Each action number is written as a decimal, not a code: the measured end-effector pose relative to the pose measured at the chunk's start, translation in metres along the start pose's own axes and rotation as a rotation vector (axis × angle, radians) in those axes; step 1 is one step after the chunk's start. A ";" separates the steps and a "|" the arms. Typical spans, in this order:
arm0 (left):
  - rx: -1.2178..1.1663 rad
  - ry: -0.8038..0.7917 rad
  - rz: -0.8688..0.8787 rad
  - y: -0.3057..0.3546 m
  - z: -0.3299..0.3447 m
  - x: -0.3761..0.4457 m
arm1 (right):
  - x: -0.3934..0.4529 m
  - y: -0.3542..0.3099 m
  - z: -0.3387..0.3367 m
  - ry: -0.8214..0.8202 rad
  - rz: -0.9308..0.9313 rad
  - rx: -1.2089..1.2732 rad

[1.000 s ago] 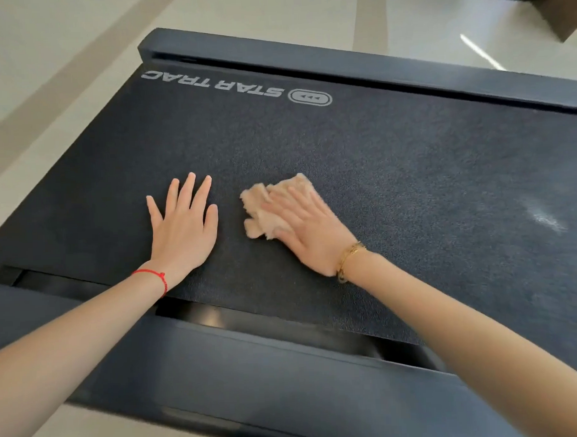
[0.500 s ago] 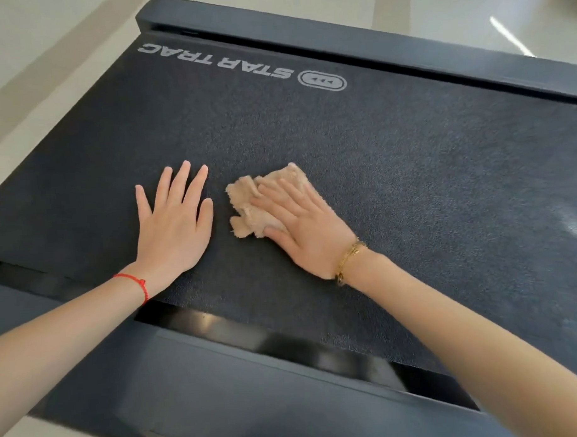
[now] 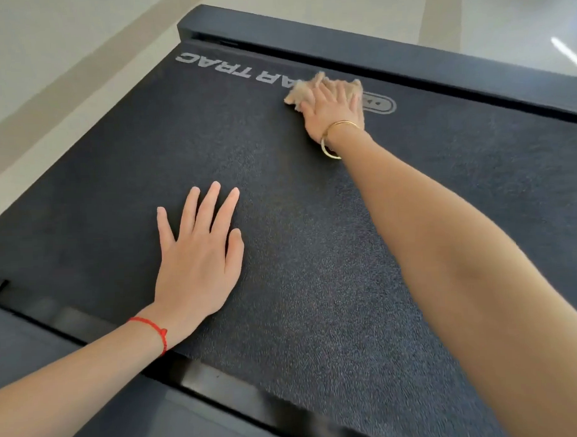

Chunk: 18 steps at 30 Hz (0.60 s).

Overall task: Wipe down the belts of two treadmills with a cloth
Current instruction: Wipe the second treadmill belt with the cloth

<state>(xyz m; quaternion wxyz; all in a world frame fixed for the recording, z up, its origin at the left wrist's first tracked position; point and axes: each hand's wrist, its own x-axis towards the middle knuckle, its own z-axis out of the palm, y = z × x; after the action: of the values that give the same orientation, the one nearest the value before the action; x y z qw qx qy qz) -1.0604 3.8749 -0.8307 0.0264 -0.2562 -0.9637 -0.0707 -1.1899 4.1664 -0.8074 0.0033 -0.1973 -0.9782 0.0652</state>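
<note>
Two hands working: right hand pressing cloth flat-fingered at far end of belt over the logo, likely for even wiping pressure; left hand splayed near edge, holding nothing, probably bracing the reach.

Gym or fitness room indicated, possibly home workout space; too little of room shown to be certain. Wide black textured treadmill belt seen filling most of view, printed with grey "STAR TRAC" lettering and oval logo. Dark grey side rails seen along belt edges. Glossy pale beige tiled floor seen around machine.
</note>
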 end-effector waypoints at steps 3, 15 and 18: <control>0.014 -0.001 0.001 0.000 0.000 0.001 | -0.010 -0.062 -0.009 0.088 -0.271 -0.165; -0.032 -0.018 -0.002 0.000 -0.003 0.000 | -0.060 0.071 0.004 0.101 -0.220 -0.038; -0.056 -0.016 -0.014 0.001 -0.002 0.000 | -0.081 0.092 0.003 0.065 -0.090 -0.050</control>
<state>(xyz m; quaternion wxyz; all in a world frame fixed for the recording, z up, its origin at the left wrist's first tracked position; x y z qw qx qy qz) -1.0604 3.8755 -0.8282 0.0110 -0.2507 -0.9633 -0.0956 -1.0799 4.2190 -0.8210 0.0329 -0.1553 -0.9867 0.0339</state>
